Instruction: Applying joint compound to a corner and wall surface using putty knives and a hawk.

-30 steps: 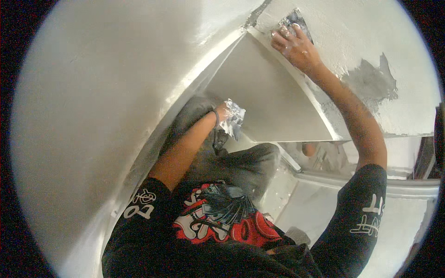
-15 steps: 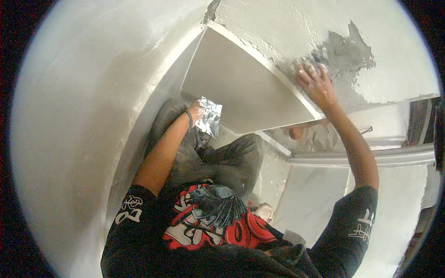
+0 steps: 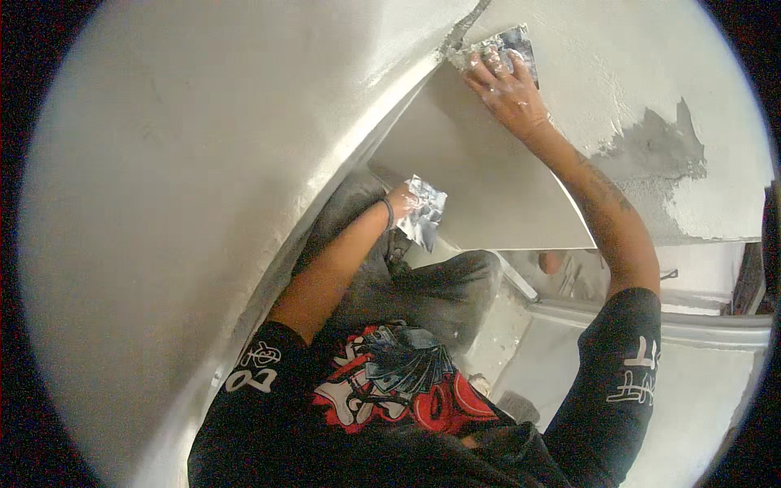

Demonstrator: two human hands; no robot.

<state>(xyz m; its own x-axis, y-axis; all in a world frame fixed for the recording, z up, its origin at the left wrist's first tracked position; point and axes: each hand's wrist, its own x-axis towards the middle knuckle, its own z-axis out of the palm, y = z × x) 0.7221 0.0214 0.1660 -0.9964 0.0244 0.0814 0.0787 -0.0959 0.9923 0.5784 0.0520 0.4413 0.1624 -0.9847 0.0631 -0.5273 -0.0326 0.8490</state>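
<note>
My right hand [image 3: 511, 99] is stretched up to the rough plastered wall [image 3: 586, 65], its fingers closed on a flat metal putty blade [image 3: 523, 47]. The blade lies against the wall beside the corner gap [image 3: 464, 26], with wet white plaster around its edge and on my fingers. Lower down, in front of my knees, my left hand [image 3: 397, 202] grips a shiny flat metal plate [image 3: 429, 213] smeared with white plaster. A darker grey patch [image 3: 663, 142] of bare surface shows on the wall, right of my right forearm.
A smooth pale wall [image 3: 163, 203] rises close on my left. A flat panel [image 3: 480, 179] is set in a recess below the plastered area. At the right, a white ledge [image 3: 691, 327] runs past an opening. My bent legs [image 3: 431, 285] take up the space below.
My right hand and its blade have moved up and left along the wall, from beside the grey patch to the corner gap. My left hand still holds the plate; the whole view has shifted.
</note>
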